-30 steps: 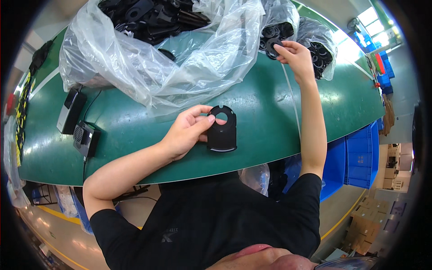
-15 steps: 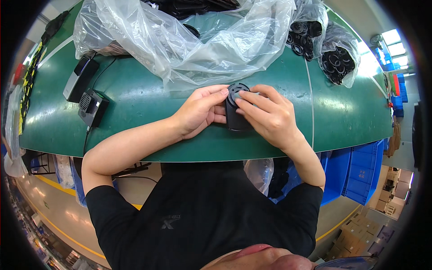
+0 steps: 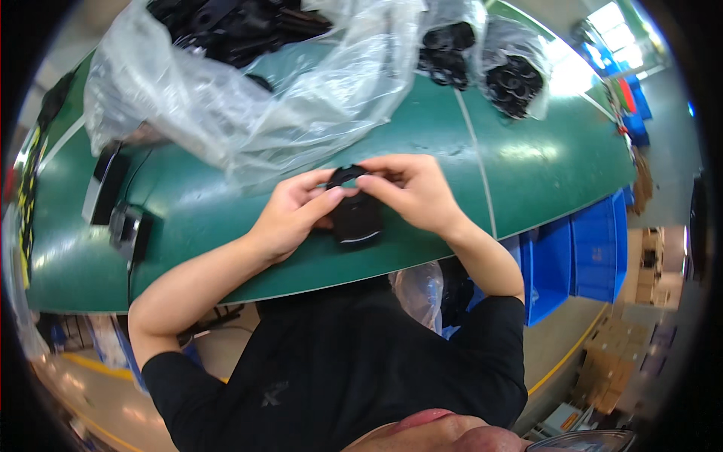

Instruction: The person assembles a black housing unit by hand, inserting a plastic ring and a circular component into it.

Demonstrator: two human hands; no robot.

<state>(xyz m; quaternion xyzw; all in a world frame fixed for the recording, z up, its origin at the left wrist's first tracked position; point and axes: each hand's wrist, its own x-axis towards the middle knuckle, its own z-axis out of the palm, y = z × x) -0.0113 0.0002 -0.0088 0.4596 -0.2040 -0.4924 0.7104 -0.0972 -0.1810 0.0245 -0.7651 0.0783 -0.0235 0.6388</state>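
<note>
The green worktop (image 3: 527,181) carries a big clear bag (image 3: 248,113) of black parts, lying just behind the hands. Left hand (image 3: 290,215) and right hand (image 3: 410,192) meet, both clamped on a black plate (image 3: 355,222) just above the worktop's near edge.

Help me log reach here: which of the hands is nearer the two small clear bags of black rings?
Right. The right hand sits just below the small bags; the left hand lies farther left, under the big bag.
</note>
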